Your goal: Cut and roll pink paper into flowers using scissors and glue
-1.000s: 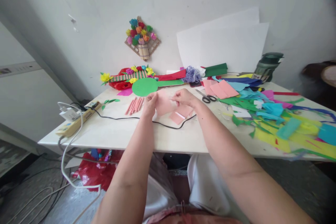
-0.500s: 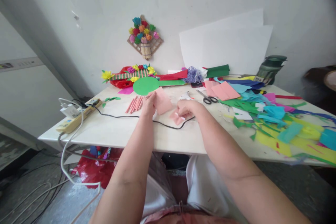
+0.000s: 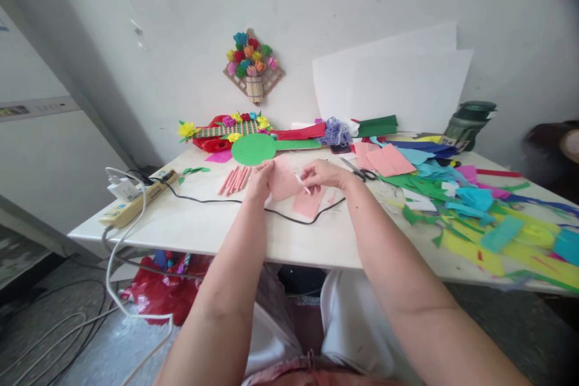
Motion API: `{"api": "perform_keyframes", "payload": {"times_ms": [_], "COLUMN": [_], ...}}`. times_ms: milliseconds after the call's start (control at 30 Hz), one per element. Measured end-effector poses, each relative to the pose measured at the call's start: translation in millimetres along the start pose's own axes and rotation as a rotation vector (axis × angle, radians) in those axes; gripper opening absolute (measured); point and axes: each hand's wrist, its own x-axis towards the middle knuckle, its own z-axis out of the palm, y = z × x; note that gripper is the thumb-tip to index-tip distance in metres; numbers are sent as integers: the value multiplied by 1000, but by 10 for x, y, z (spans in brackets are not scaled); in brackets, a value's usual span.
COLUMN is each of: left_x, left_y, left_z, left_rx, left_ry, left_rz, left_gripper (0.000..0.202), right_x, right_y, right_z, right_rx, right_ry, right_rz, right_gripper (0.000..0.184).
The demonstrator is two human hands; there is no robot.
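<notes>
My left hand (image 3: 259, 182) pinches the left edge of a pink paper sheet (image 3: 284, 180) held over the table. Closed around a thin white stick (image 3: 302, 183), my right hand (image 3: 322, 175) is at the sheet's right edge; whether the stick touches the paper I cannot tell. Below the right hand a second pink paper piece (image 3: 307, 202) lies flat on the table. Several rolled pink paper tubes (image 3: 234, 181) lie in a row left of my left hand. Scissors (image 3: 362, 172) with black handles rest to the right of my right hand.
A black cable (image 3: 289, 215) crosses the table near my wrists, from a power strip (image 3: 136, 200) at the left. Behind the hands lies a green paddle-shaped paper (image 3: 253, 149). Colourful paper scraps (image 3: 488, 211) cover the right side, with a dark green bottle (image 3: 468, 123) behind.
My right hand has risen from the lower pink paper piece, bringing the white stick up to the sheet in my left hand. The left hand keeps its hold. The view has shifted slightly.
</notes>
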Motion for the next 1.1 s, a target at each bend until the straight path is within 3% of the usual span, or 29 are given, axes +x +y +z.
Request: {"api": "perform_keyframes", "payload": {"times_ms": [167,400,700,1100], "left_x": [-42,-104,-129,-123], "left_y": [38,60,46,51], "left_z": [19,60,76,81], "left_rx": [-76,-19,11,22], "left_ry": [-107,-217,-322,-321], "left_rz": [-112,-228,-237,-261], "left_gripper": [28,26,22,24], "right_x": [64,230,289,345], "right_y": [8,132,178,308], "right_z": [33,108,139,140], "right_rx": [148,42,-164,-77], "right_ry": [312,564,601,520], "right_rz": [-181,-210,-301,-242], "right_gripper": [14,25,7,9]}}
